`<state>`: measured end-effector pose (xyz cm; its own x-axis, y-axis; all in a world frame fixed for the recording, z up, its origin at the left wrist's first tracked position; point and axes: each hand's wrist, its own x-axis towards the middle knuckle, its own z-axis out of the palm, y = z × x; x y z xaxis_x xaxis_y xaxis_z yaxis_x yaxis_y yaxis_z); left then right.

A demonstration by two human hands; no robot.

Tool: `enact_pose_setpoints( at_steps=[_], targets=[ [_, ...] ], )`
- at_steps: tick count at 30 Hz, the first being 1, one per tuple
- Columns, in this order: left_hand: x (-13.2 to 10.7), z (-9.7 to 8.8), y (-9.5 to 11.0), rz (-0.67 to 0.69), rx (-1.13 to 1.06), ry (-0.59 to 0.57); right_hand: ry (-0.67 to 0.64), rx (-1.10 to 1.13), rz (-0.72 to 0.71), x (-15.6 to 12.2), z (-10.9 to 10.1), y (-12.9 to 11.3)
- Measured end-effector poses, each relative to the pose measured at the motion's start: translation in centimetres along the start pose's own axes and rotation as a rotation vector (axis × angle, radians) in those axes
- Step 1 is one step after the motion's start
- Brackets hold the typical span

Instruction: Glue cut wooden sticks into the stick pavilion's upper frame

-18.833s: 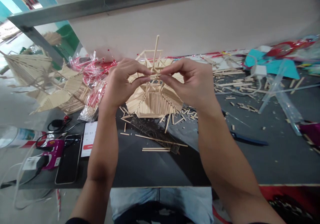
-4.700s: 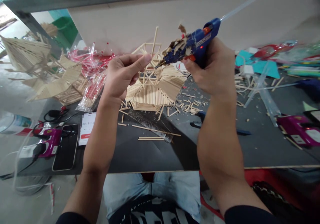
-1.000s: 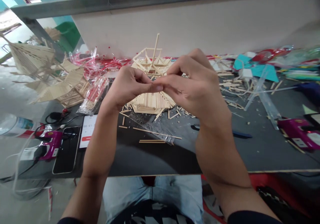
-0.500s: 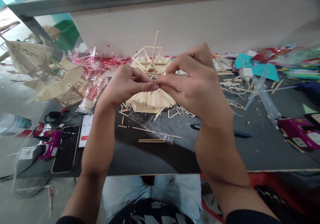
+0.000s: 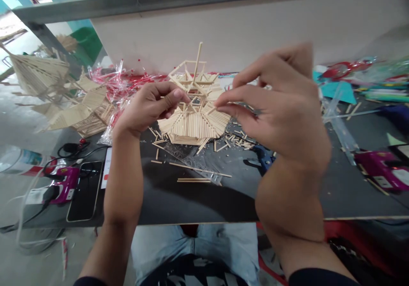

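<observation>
In the head view, a model built of thin wooden sticks stands in the middle of the table, with sloping slatted panels and one upright stick. My left hand is at its left upper part, thumb pressed to the curled index finger; anything between them is too small to make out. On the other side, my right hand is raised before the model in a pinch. A short pale stick shows at its fingertips. The two hands are apart.
Loose sticks and a clear ruler lie in front. Blue-handled pliers sit under my right wrist. Phones and a purple power strip are at left, near another stick model. Red-and-clear plastic packets line the back.
My hands have separated from touching fingertips. The right has moved right and toward me, uncovering more of the model; the left has shifted slightly left.
</observation>
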<state>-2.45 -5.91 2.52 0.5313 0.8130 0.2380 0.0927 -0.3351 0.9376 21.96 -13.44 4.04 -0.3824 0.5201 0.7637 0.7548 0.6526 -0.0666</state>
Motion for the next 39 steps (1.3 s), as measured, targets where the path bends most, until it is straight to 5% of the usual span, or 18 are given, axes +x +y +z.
enact_pose_setpoints(
  at_steps=[10,19,33,39],
  targets=[
    [0.3,-0.5,-0.7,-0.021,-0.070,0.151,0.094,0.022,0.048,-0.4,-0.6,0.9],
    [0.5,-0.5,-0.4,0.144,-0.085,0.296,0.124,0.065,0.061,0.2,0.6,0.6],
    [1.3,-0.4,-1.7,0.275,0.674,0.356,0.109,0.037,0.073,0.6,3.1,1.5],
    [1.0,-0.3,-1.8,0.305,0.774,0.303,0.044,-0.019,0.066,0.7,3.9,1.4]
  ],
)
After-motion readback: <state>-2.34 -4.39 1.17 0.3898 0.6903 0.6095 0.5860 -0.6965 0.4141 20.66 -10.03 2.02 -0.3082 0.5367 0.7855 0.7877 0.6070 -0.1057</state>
